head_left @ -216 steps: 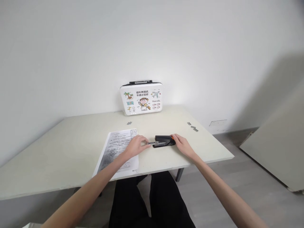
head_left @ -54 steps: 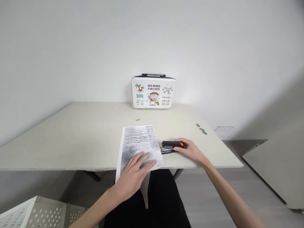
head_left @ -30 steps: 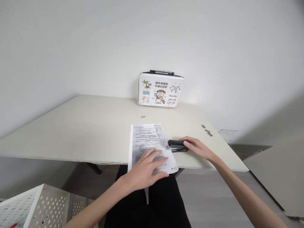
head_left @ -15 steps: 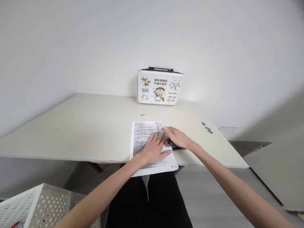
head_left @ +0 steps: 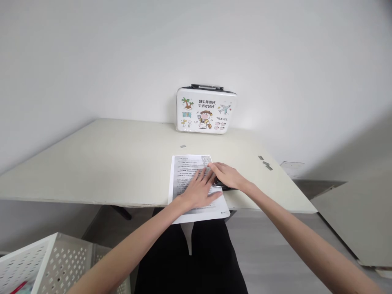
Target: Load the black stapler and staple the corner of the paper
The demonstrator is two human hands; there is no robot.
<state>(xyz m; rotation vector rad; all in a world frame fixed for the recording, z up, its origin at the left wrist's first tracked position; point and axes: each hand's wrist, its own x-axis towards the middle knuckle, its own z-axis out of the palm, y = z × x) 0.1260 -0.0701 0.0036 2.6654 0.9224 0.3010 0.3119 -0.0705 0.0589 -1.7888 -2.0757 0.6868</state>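
Observation:
Printed sheets of paper [head_left: 183, 163] lie at the table's front edge, their lower part hanging over it. My left hand [head_left: 200, 192] rests flat on the page with its fingers spread. At the paper's right side, a black stapler [head_left: 225, 188] is mostly hidden beneath my right hand [head_left: 225, 174]. That hand is closed over the stapler's top, its fingertips reaching the paper's right edge near the printed patch in the upper corner. Whether the stapler's jaw sits around the paper's edge is hidden.
A white cartoon-printed case [head_left: 206, 110] stands against the wall at the back of the table [head_left: 122, 163]. Small grey staple strips [head_left: 266, 164] lie at the right, with one more strip [head_left: 183, 146] beyond the paper. A white perforated basket [head_left: 65, 261] is at lower left.
The view has shifted slightly. Both hands, the paper and the stapler keep nearly the same places relative to each other.

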